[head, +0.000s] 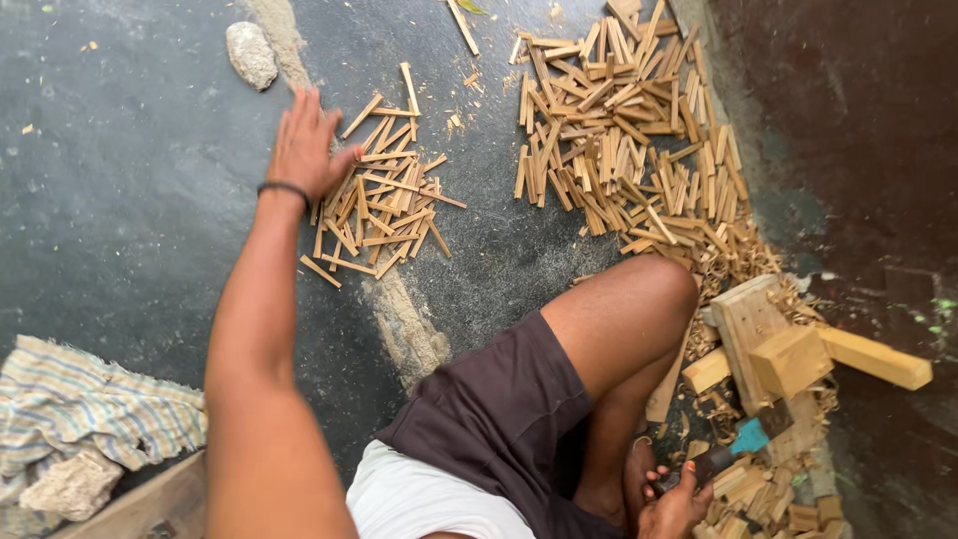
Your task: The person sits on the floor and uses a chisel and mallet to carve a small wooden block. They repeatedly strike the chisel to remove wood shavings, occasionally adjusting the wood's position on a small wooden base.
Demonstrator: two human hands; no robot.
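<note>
My left hand (302, 145) reaches out flat, fingers together and extended, its edge against the left side of a small pile of short thin wooden sticks (384, 195) on the dark floor. A black band sits on that wrist. My right hand (677, 504) is low by my foot at the bottom right, fingers curled around a dark-handled tool (714, 461) beside small wood offcuts. A much larger heap of wooden sticks (624, 130) lies at the upper right. My bent knee (639, 299) is between the two hands.
A wooden block jig (788, 359) with a long crossbar and curly shavings stands at the right. A pale stone (250, 52) lies at the top left. A striped cloth (90, 414) and another stone (72, 486) sit at the bottom left, beside a plank edge.
</note>
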